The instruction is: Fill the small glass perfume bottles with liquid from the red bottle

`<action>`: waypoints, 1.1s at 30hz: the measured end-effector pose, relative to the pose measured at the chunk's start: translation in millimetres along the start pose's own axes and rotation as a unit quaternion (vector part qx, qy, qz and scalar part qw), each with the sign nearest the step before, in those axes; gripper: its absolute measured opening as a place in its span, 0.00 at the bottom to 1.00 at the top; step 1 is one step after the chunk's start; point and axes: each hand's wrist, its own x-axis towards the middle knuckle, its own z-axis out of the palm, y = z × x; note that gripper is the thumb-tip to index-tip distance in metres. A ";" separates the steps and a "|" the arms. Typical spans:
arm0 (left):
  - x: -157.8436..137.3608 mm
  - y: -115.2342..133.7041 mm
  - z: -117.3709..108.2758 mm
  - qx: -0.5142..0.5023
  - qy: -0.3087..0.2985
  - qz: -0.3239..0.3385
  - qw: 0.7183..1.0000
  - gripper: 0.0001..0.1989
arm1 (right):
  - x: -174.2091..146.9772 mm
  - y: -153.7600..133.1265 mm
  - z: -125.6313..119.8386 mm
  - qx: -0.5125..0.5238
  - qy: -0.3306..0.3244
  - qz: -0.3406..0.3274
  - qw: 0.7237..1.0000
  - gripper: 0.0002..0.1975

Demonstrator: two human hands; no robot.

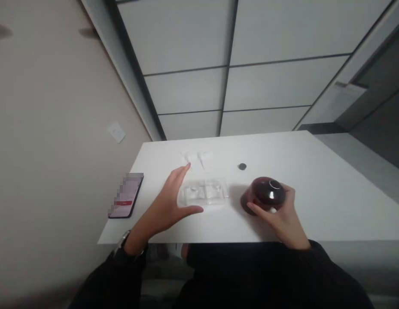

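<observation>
My right hand [284, 216] is wrapped around a glossy dark-red rounded container [263, 193], thumb on its near side and fingers behind it. The container looks slightly tilted over the white table; I cannot tell whether it touches the top. My left hand [170, 199] is open, thumb and fingers wide apart around the left end of a clear plastic tray [205, 192] with moulded compartments. It appears not to grip the tray. Behind the tray lie two small white, translucent pieces [196, 159], too faint to name. A small dark round disc [242, 166] lies beyond the container.
A smartphone [125, 197] lies at the left edge of the white table [331, 193]. Beyond the table's far edge stands a panelled partition [189, 92]. A plain wall with a switch plate [117, 132] rises on the left.
</observation>
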 end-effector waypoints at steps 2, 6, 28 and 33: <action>-2.5 -28.1 20.6 0.011 -0.034 -0.045 0.998 0.55 | -2.5 -4.5 -0.3 -0.006 0.001 -0.009 1.000 0.45; -13.1 -55.0 44.6 0.007 -0.029 -0.135 0.990 0.50 | -7.4 -13.2 3.9 -0.001 0.026 -0.029 0.999 0.41; -58.1 -13.7 92.8 -0.004 -0.047 -0.057 0.997 0.41 | -21.8 -25.7 -12.9 -0.082 0.041 -0.154 0.984 0.39; -56.1 -16.3 102.4 0.002 -0.024 -0.060 0.998 0.39 | -19.2 -27.7 -16.5 -0.130 0.012 -0.208 0.969 0.36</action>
